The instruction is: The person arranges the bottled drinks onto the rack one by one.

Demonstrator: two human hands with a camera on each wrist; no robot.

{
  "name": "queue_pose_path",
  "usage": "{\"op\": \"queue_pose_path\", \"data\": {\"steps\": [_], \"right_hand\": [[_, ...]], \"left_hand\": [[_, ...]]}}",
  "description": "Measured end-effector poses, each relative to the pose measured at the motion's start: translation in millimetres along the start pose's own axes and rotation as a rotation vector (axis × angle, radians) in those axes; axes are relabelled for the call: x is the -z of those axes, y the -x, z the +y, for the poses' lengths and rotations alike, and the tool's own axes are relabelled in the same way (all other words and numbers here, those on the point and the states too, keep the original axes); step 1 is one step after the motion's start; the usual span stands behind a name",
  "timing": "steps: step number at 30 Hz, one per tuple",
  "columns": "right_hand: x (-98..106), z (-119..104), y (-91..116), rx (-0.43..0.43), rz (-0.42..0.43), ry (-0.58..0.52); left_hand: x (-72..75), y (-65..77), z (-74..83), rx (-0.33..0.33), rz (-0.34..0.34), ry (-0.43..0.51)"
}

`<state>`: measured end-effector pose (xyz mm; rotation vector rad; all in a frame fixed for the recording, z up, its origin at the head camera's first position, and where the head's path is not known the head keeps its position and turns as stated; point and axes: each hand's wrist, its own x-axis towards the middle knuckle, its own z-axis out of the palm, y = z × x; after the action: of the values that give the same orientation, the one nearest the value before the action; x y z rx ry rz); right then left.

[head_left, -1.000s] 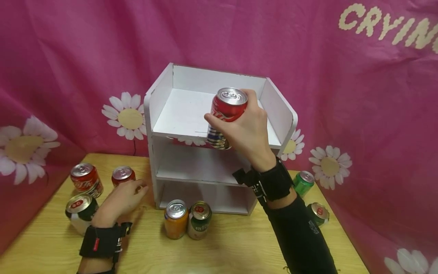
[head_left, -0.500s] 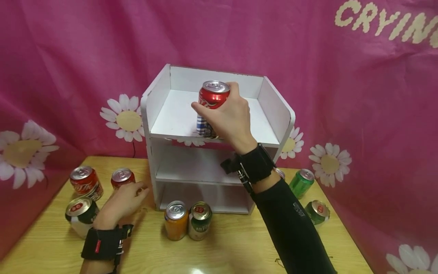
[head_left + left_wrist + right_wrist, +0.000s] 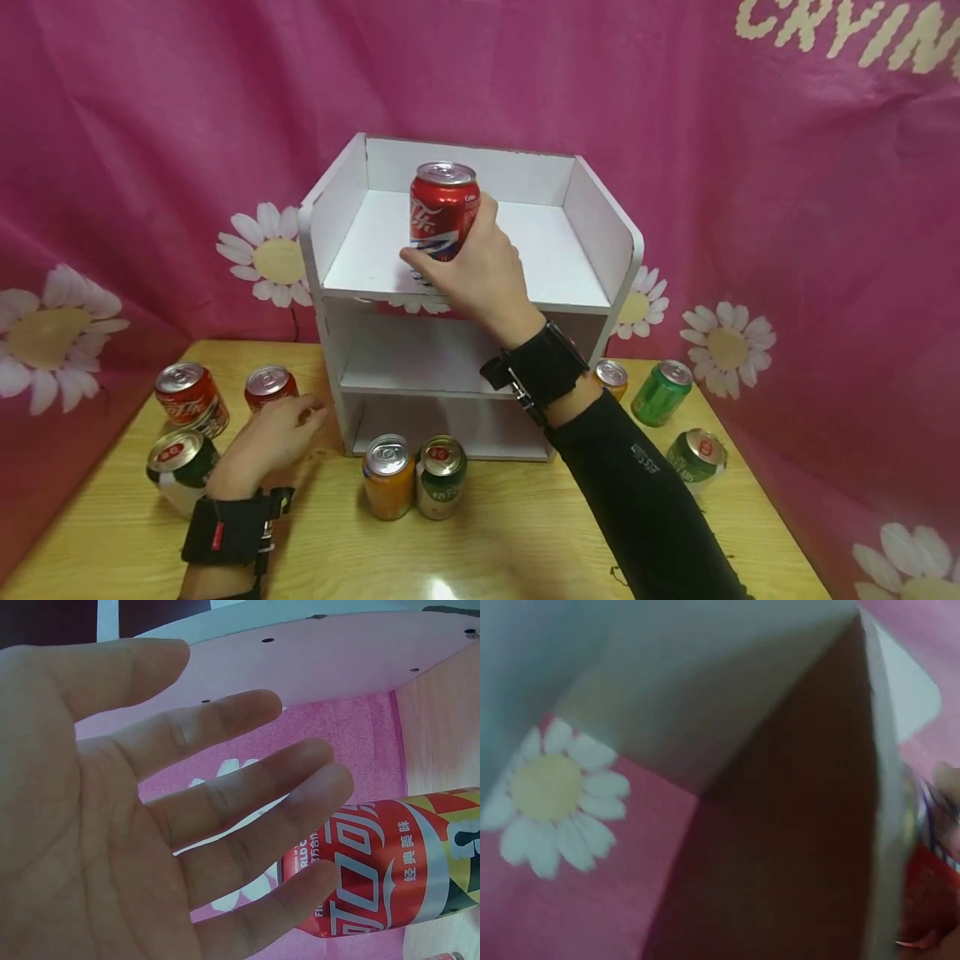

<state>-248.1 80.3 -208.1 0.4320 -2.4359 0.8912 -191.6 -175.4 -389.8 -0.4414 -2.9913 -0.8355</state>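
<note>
My right hand [image 3: 483, 271] grips a red cola can [image 3: 442, 212] from its right side, thumb across the front. Upright, the can overlaps the top tier of the white shelf unit [image 3: 551, 250], left of its middle; the hand hides part of its base. In the right wrist view a red piece of the can [image 3: 930, 892] shows blurred past a shelf panel. Low on the left, my left hand [image 3: 273, 437] holds nothing, its fingers loosely extended in the left wrist view. Just beyond it stands another red cola can [image 3: 382, 870], partly hidden by the hand.
An orange can [image 3: 387, 487] and a green-and-white can [image 3: 441, 483] stand before the unit. At left are a red can [image 3: 191, 400] and a dark green-and-white can [image 3: 180, 475]. On the right are orange [image 3: 611, 379], green [image 3: 662, 396] and green-and-white [image 3: 697, 458] cans. Pink cloth hangs behind.
My right hand has carried the red cola can leftward over the top tier. An orange can on the right has come into view from behind that arm. The left hand stays nearly still.
</note>
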Motion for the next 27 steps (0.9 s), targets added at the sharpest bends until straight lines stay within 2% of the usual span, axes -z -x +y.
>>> {"op": "queue_pose_path", "data": {"steps": [8,16,27], "right_hand": [[-7,4,6,0.026,-0.033,-0.073],[-10,6,6,-0.017,-0.108,-0.167],[-17,-5,1,0.012,-0.177,-0.217]], "left_hand": [[-3.0,-2.2,-4.6,0.002,-0.001,-0.009],[-3.9,-2.4,-9.2,-0.018,0.009,-0.019],[-0.9,-4.1,-10.9,-0.026,0.007,0.014]]}}
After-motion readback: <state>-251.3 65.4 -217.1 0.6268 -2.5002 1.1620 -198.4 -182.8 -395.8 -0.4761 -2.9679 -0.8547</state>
